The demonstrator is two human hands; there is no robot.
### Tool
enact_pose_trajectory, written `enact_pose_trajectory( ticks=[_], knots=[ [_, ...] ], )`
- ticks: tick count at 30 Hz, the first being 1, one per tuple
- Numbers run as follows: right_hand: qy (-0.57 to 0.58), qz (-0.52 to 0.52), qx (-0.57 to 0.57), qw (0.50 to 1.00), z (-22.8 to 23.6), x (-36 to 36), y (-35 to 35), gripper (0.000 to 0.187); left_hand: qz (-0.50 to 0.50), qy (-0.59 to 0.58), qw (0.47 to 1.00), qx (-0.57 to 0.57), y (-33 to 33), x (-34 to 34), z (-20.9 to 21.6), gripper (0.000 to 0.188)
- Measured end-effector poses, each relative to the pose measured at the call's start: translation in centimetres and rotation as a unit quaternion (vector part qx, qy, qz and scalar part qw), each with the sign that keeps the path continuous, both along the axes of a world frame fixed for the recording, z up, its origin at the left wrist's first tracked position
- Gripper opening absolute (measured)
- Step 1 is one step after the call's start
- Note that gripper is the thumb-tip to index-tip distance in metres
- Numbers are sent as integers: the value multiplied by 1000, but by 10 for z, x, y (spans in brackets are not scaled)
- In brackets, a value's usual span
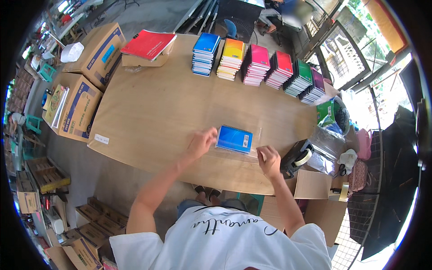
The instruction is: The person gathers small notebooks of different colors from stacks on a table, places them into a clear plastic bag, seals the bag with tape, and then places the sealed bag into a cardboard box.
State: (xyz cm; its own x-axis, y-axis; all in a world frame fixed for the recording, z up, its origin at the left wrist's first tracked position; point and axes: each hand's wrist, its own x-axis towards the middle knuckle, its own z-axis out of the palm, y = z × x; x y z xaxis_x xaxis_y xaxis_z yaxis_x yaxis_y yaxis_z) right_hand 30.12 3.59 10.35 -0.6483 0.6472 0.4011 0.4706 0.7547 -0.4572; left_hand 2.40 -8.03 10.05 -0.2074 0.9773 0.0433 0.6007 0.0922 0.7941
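A blue spiral notebook [234, 139] lies flat on a thin sheet of clear plastic [250, 157], near the table's front edge and cover side up. At the notebook's left edge is my left hand [201, 143], its fingers loosely bent and apart, with nothing visible in them. Just beyond the notebook's lower right corner, my right hand [269, 161] is closed in a pinch at the edge of the plastic. The exact grip of its fingertips is hard to make out.
Notebook stacks line the far side: blue [206, 54], yellow [231, 58], pink [256, 64], red [279, 69], green [299, 77] and purple [313, 85]. A black tape dispenser [298, 157] stands at right. Red notebooks [148, 44] and cartons [76, 108] are at left.
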Motion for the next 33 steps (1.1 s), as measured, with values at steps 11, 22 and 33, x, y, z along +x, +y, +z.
enact_pose_trajectory(
  ticks=[11, 22, 33],
  knots=[
    [-73, -143, -514, 843, -27, -11, 93, 21, -26, 265, 961, 72, -9, 107, -36, 71],
    [-142, 126, 145, 971, -84, -104, 144, 10, 6, 245, 969, 27, -7, 119, -38, 79],
    [-249, 109, -303, 913, -28, -131, 171, 33, 47, 228, 973, 2, 3, 121, -38, 87]
  ],
)
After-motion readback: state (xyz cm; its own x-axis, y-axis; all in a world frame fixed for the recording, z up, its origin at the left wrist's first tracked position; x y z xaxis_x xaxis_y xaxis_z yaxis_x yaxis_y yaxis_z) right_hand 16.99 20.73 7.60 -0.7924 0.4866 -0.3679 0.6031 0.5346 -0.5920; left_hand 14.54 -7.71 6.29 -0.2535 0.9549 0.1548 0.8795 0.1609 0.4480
